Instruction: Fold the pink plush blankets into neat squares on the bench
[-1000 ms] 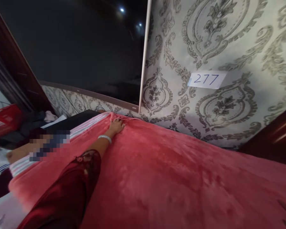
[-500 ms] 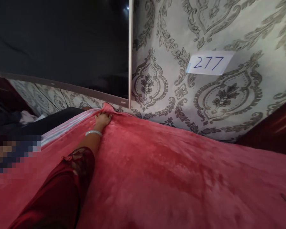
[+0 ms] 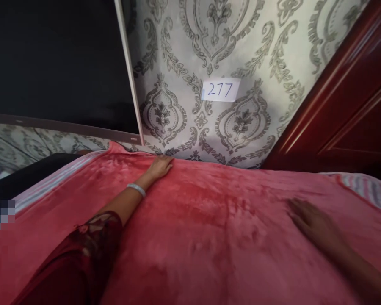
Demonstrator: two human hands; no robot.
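My left arm is lying stretched forward, running from the lower left in a dark red, lace-cuffed sleeve (image 3: 79, 254), with a pale bracelet (image 3: 136, 189) circling the wrist. My left hand (image 3: 159, 166) is resting palm down near the far edge of the plush red blanket (image 3: 184, 237), its fingers pointing right, unclenched and grasping nothing. My right forearm is slanting in, bare, from the lower right corner; my right hand (image 3: 309, 220) is facing palm down, fingers extended, holding nothing, though I cannot tell whether it is pressing the pile or hovering just above. The blanket is spreading below both hands, reaching toward the patterned wall (image 3: 201, 135), and its striped underside (image 3: 366, 190) is showing at the far right corner.
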